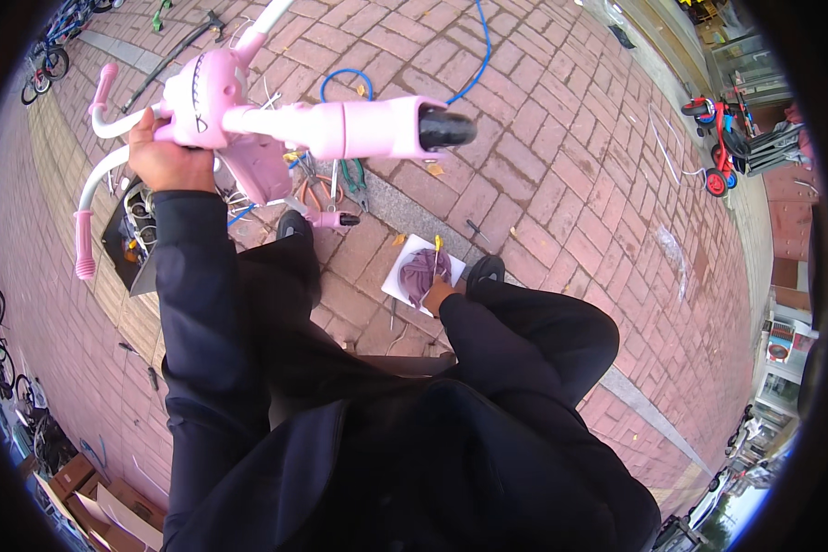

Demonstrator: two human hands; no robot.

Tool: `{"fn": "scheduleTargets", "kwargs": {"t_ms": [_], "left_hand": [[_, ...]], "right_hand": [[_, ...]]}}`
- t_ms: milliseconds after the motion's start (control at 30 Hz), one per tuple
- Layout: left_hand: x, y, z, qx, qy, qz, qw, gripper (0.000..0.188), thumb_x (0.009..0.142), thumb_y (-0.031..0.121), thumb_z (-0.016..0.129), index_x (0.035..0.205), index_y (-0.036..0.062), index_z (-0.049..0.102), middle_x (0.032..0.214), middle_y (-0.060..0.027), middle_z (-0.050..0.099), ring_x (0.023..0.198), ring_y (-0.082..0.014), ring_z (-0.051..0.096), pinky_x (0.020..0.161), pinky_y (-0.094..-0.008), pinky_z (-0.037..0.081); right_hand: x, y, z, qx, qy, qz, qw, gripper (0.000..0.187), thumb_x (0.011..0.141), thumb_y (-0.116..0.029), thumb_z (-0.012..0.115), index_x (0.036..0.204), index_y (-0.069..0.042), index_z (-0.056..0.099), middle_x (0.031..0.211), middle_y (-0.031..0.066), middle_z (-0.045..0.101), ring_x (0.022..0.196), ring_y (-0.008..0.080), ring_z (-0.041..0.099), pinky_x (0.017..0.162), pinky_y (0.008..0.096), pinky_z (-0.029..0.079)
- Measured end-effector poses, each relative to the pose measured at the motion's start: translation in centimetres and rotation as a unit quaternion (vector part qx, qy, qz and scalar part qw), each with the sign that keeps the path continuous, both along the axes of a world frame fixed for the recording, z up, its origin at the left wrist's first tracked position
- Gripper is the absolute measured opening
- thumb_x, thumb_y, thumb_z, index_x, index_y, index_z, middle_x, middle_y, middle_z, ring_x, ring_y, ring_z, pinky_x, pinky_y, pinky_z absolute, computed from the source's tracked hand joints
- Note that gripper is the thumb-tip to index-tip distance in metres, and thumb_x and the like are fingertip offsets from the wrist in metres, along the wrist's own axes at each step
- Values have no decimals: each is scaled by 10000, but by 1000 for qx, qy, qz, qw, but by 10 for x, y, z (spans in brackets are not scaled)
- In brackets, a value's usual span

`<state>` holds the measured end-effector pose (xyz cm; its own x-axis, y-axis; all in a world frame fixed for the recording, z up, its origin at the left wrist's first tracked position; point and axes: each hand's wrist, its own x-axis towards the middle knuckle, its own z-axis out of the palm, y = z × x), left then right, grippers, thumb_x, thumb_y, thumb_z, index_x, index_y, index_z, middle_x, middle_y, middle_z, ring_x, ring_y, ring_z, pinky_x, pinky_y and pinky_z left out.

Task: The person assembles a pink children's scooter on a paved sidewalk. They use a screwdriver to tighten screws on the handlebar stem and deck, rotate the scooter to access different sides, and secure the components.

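My left hand (pixel 170 158) grips a pink-and-white child's ride-on bike (pixel 290 127) under its head, lifting it above the paving. Its white handlebar (pixel 110 129) with pink grips points left, and a black front wheel (pixel 446 127) sits in the pink fork on the right. Down between my feet, my right hand (pixel 439 293) is closed on a thin yellow-tipped tool (pixel 438 253), whose exact kind I cannot make out. The tool stands over a mauve cloth (pixel 419 274) bunched on a white square box or tray (pixel 401 293); my fingertips are partly hidden.
Pliers with green handles (pixel 357 184) and orange-handled pliers (pixel 320 191) lie beyond my left foot. A black box of parts (pixel 131 241) is at the left. A blue hose (pixel 478 69) curls across the brick paving. A red-and-blue tricycle (pixel 722 152) stands at the right.
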<state>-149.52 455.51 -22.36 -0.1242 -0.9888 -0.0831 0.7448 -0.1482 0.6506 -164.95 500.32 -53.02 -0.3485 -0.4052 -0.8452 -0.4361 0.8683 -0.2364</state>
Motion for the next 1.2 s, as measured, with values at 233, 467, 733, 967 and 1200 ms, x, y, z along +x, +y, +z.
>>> {"fn": "scheduleTargets", "kwargs": {"t_ms": [233,467,733,967,1200], "left_hand": [[-8,13,18,20,33,-18,999,313,1011,259,465,1176,-4,500,1163,-166,618,1136,-345,631,1068,-562,490],[-9,50,49,47,-33,-80,995,574,1001,355,410,1405,-35,530,1412,-239,608,1338,-426,568,1176,-590,404],[4,96,28,102,-10,-207,973,583,1014,383,412,1402,-33,542,1384,-239,632,1283,-428,604,1153,-579,430],[-39,109,21,97,137,-333,928,592,1026,408,415,1399,-31,553,1359,-238,653,1234,-430,636,1133,-570,452],[-70,110,14,112,71,-283,950,575,1082,487,447,1274,-40,573,1212,-234,685,1101,-371,686,1037,-521,529]], "right_hand": [[-85,-16,81,-161,-15,73,984,316,847,-263,791,775,35,714,819,184,742,810,257,759,656,403,586],[-100,-81,230,-422,-164,-314,835,375,975,-315,742,1144,10,665,818,40,656,675,107,624,541,266,514],[-54,-169,311,-526,-257,-79,807,630,974,-376,777,1458,-18,589,1143,36,719,687,66,596,590,245,514],[-56,-196,329,-595,-421,-123,673,1031,783,-585,890,1508,4,455,1415,123,634,635,48,561,529,221,445],[-62,-199,331,-629,-549,-231,499,747,895,-643,722,1370,-81,590,1365,147,669,581,110,571,447,254,415]]}}
